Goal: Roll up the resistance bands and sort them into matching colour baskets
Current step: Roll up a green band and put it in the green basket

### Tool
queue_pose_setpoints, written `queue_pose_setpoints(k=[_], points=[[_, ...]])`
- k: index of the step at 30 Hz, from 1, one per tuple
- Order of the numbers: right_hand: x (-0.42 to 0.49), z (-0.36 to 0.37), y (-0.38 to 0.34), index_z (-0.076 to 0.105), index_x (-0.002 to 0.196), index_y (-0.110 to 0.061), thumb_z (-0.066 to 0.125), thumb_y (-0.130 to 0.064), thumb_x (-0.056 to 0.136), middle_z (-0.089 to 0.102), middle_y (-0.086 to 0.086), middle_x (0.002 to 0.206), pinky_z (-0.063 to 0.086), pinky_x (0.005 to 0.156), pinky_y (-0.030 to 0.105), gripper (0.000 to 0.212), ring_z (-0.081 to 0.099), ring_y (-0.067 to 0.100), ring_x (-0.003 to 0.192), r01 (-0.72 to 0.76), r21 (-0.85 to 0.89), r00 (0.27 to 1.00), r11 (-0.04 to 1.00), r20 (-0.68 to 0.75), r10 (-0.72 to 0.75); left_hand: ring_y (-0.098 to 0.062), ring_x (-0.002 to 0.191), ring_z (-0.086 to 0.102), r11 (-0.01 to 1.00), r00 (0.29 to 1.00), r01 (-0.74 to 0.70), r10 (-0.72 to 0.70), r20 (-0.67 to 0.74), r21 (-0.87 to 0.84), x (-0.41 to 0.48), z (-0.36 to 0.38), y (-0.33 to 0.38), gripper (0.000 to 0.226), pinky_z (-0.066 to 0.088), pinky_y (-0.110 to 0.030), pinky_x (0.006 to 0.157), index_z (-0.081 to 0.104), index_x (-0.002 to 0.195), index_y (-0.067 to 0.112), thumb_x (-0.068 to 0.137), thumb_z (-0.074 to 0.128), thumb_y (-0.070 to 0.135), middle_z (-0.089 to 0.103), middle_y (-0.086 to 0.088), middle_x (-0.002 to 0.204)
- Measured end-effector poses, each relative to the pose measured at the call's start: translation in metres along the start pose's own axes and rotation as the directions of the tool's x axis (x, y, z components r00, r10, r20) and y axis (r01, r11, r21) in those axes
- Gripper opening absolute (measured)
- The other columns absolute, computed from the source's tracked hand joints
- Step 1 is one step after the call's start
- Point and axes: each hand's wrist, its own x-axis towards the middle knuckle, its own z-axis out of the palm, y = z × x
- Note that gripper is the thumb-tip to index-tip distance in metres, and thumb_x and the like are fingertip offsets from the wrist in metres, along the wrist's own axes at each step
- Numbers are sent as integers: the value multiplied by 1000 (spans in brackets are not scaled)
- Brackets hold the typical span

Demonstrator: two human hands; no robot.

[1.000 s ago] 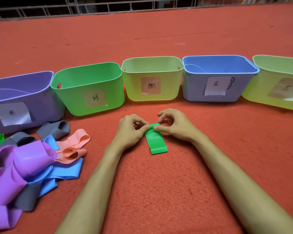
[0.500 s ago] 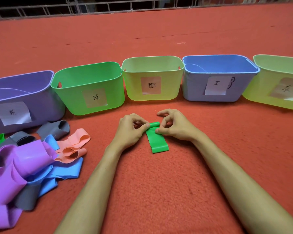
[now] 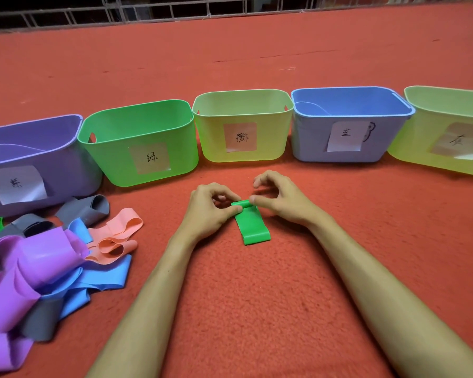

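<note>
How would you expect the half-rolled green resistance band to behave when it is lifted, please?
Probably floppy: the green resistance band lies thin and flat, and the pile of loose bands curls limply. Its rolled end, pinched by the left hand and right hand, would likely unroll if released.

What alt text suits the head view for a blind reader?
A left hand and right hand hold a green band, its far end rolled up, on red carpet. Five labelled baskets stand in a row behind; a pile of loose bands lies at left.
</note>
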Motion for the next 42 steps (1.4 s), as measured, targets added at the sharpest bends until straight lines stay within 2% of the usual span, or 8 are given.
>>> queue_pose_setpoints(k=[4, 10, 15, 21, 28, 32, 39, 42], points=[[1, 2, -2, 77, 98, -39, 68, -46, 84, 65, -1, 122, 39, 108, 34, 18, 56, 13, 123, 20, -78, 999, 997, 47, -16, -4, 77, 65, 1000, 1000, 8, -7, 24, -14, 0, 0, 1, 19, 50, -22, 73, 81, 86, 28, 75, 87, 14, 74, 13, 81], [0, 0, -4, 79, 93, -42, 81, -30, 86, 64, 1, 127, 38, 104, 33, 14, 54, 15, 124, 4, -103, 998, 995, 68, 3, 0, 62, 59, 996, 1000, 18, -16, 22, -86, -2, -1, 5, 7, 45, -26, 64, 81, 80, 25, 82, 83, 19, 72, 13, 71], [-1, -2, -8, 80, 92, -40, 80, -35, 80, 64, 2, 128, 37, 108, 32, 13, 55, 11, 126, 8, -79, 996, 997, 88, -1, -1, 73, 65, 999, 999, 27, -26, 23, -36, -2, -2, 7, 8, 50, -25, 70, 83, 84, 26, 78, 89, 26, 75, 10, 79], [-1, -5, -10, 79, 90, -40, 76, -41, 79, 62, -1, 132, 36, 107, 32, 12, 52, 10, 127, -25, -49, 992, 998, 126, 31, -14, 91, 71, 999, 996, 45, -43, 83, -22, -2, -5, 7, 16, 56, -47, 89, 82, 80, 33, 66, 85, 41, 75, 11, 88], [-2, -6, -11, 77, 80, -44, 84, -29, 84, 62, -1, 131, 35, 103, 26, 17, 52, 8, 127, -13, -51, 991, 999, 129, 20, -13, 87, 68, 998, 989, 41, -34, 143, -48, -2, -6, 8, 16, 54, -34, 83, 81, 81, 26, 67, 90, 27, 75, 3, 90], [-1, -6, -10, 79, 78, -40, 82, -41, 76, 62, -5, 131, 34, 104, 25, 4, 53, 7, 128, -11, -82, 991, 997, 132, 22, -7, 89, 69, 999, 989, 28, -22, 144, -42, -1, -6, 9, 8, 50, -23, 82, 81, 78, 32, 73, 85, 28, 75, 8, 92], [-1, -8, -8, 78, 77, -41, 82, -53, 67, 60, -6, 134, 33, 111, 32, 16, 51, 5, 131, -11, -79, 986, 997, 167, 24, -9, 93, 71, 998, 986, 10, 1, 165, -66, -1, -8, 10, 11, 57, -27, 89, 85, 80, 23, 76, 90, 15, 75, 4, 94], [-1, -9, -10, 78, 77, -38, 85, -43, 74, 59, -5, 135, 32, 107, 23, 10, 49, 6, 131, -20, -76, 981, 997, 190, 34, -11, 92, 72, 995, 987, 9, 7, 160, -101, -1, -7, 9, 13, 58, -29, 88, 85, 80, 21, 74, 91, 12, 75, 1, 94]])
